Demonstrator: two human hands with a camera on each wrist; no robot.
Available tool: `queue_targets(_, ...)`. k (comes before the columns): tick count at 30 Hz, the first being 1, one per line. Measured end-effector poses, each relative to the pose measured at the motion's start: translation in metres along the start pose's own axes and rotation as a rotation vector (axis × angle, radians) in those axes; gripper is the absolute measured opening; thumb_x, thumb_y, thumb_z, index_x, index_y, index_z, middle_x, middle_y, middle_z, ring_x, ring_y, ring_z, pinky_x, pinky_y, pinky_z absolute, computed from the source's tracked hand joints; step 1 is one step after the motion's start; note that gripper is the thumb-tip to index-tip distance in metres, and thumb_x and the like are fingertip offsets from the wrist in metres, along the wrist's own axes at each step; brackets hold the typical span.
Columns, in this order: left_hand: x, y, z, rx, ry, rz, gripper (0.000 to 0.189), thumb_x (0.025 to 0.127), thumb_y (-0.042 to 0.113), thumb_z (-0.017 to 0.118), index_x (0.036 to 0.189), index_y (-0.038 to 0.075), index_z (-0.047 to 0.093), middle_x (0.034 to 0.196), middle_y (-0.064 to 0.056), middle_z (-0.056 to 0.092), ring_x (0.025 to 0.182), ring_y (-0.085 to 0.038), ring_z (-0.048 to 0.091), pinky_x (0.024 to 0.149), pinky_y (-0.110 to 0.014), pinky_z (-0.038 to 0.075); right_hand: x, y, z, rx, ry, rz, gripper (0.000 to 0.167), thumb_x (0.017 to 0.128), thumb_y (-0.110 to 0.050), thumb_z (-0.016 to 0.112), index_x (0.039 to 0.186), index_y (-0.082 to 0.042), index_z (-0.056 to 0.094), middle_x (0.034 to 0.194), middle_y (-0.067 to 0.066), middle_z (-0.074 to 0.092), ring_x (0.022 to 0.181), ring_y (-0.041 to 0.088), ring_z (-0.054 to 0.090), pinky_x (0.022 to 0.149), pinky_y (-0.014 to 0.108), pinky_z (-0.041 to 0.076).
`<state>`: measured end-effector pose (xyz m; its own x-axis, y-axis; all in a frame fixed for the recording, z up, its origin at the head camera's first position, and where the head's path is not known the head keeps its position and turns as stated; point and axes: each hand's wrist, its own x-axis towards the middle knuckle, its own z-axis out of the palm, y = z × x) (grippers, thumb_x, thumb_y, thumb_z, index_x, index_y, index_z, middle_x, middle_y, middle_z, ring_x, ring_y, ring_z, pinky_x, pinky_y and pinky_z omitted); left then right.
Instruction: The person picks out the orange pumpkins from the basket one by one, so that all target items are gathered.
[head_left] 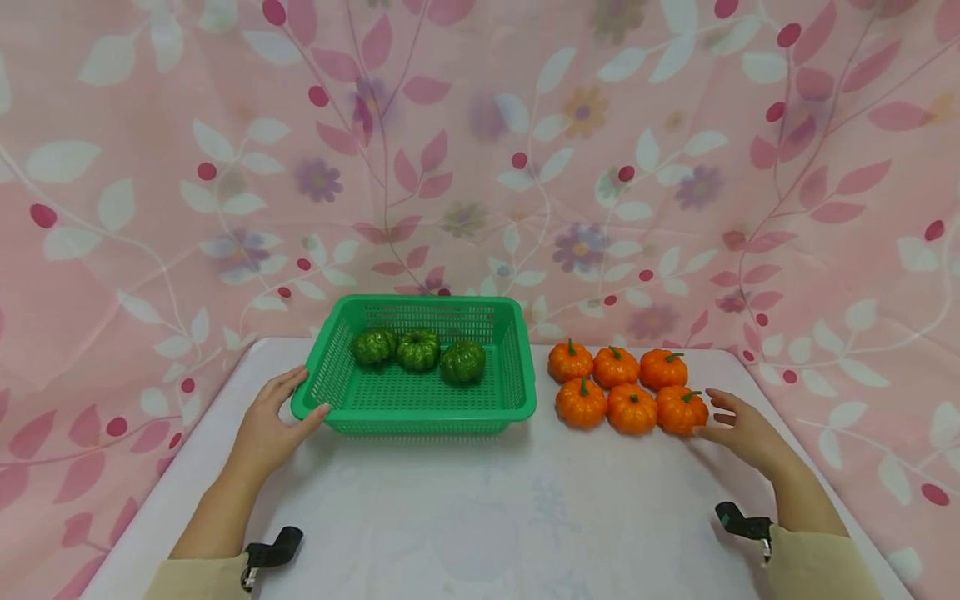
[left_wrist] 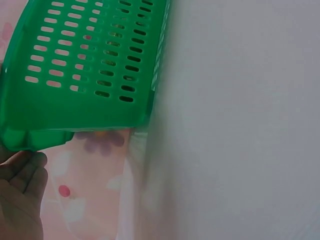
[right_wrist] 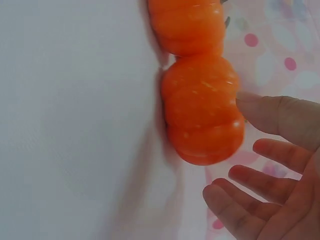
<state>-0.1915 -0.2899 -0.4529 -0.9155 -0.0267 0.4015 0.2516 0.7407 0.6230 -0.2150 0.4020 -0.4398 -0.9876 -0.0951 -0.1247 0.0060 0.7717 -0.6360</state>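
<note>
A green plastic basket (head_left: 420,414) stands on the table with three dark green pumpkins (head_left: 462,363) inside, along its middle. At the basket's front left corner is my left hand (head_left: 272,421), its thumb by the front rim and its fingers along the left side. The left wrist view shows these fingers (left_wrist: 30,172) extended, their tips at the basket's rim. Several small orange pumpkins (head_left: 632,409) sit in two rows right of the basket. Beside the front right orange pumpkin (right_wrist: 202,112) my right hand (head_left: 746,429) has its fingers spread, the thumb close against it and nothing gripped.
A white cloth covers the table (head_left: 480,508). Behind it and at both sides hangs a pink curtain (head_left: 450,167) with leaves and flowers. Black camera mounts (head_left: 742,523) sit at both wrists, near the beige sleeves (head_left: 817,567).
</note>
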Motion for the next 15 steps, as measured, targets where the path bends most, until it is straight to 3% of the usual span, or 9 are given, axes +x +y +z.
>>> queue_targets(7,-0.001,0.001,-0.003,-0.012,-0.027,-0.074,0.077,0.091,0.041,0.073,0.151,0.004,0.042,0.156,-0.016,0.039,0.142,-0.045,0.034,0.105,-0.071,0.033,-0.004,-0.002,-0.016,-0.074,0.035,-0.030,0.082,0.093,-0.034,0.071,0.152,0.005,0.029,0.149,0.038,0.033,0.128,0.058,0.040,0.093,0.067,0.047)
queue_targets(11,-0.006,0.003,-0.002,-0.006,0.011,-0.039,0.071,0.091,0.038,0.074,0.145,0.000,0.049,0.152,-0.017,0.043,0.140,-0.045,0.037,0.103,-0.070,0.035,-0.008,-0.011,-0.029,-0.143,0.061,-0.037,0.081,0.094,-0.040,0.069,0.151,0.005,0.032,0.147,0.037,0.036,0.127,0.058,0.041,0.091,0.069,0.047)
queue_targets(15,-0.012,0.014,-0.010,0.009,0.086,0.040,0.057,0.090,0.028,0.077,0.135,-0.003,0.058,0.143,-0.019,0.051,0.133,-0.045,0.044,0.100,-0.067,0.039,-0.014,-0.018,-0.039,-0.217,0.106,-0.042,0.079,0.096,-0.048,0.063,0.148,0.006,0.037,0.143,0.037,0.040,0.123,0.058,0.044,0.090,0.070,0.046)
